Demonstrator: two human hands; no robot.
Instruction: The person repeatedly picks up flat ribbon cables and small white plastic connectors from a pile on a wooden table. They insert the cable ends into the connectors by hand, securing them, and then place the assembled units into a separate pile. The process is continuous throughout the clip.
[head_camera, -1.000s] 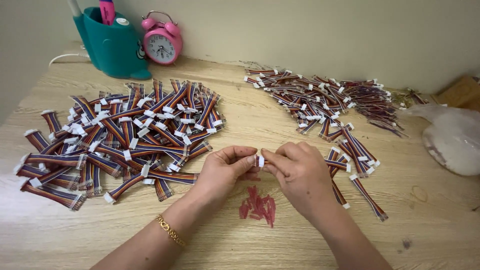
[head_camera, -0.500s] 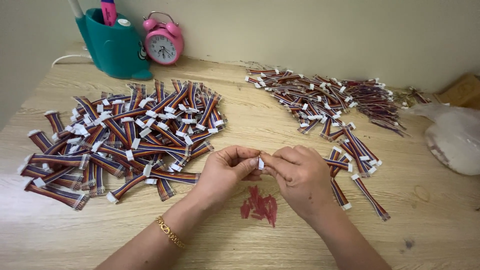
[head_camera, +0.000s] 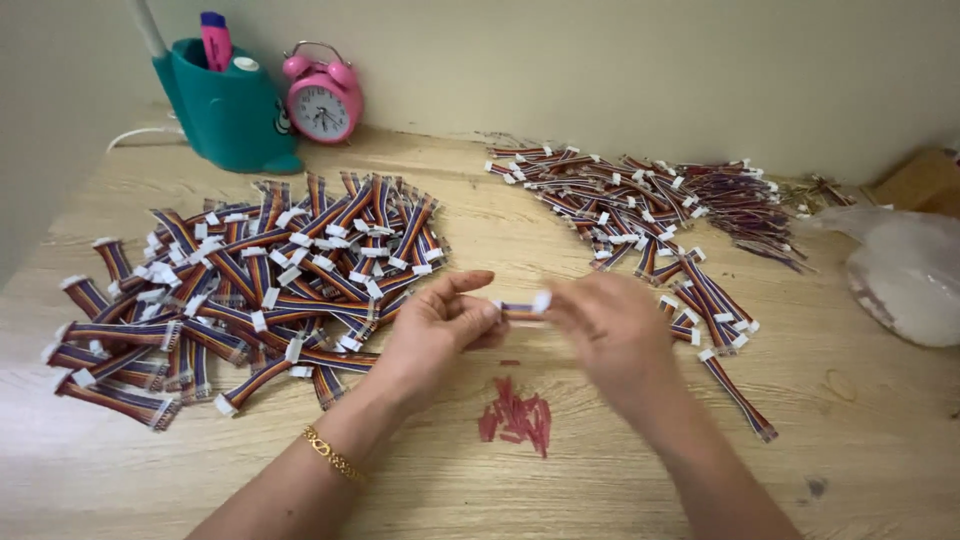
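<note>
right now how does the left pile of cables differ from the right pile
The left pile is larger and its cables look folded into short, thick bundles; the right pile is smaller, with thinner, looser cables trailing toward the hands. The left pile lies before the teal holder, the right pile beside a plastic bag. Both hold multicoloured cables with white connectors.

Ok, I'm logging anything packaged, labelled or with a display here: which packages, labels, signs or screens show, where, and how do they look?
Plastic bag: right edge of the table, translucent white, bulging.
Alarm clock: back left by the wall, round, pink, white dial.
No labels, signs or screens seen.
</note>
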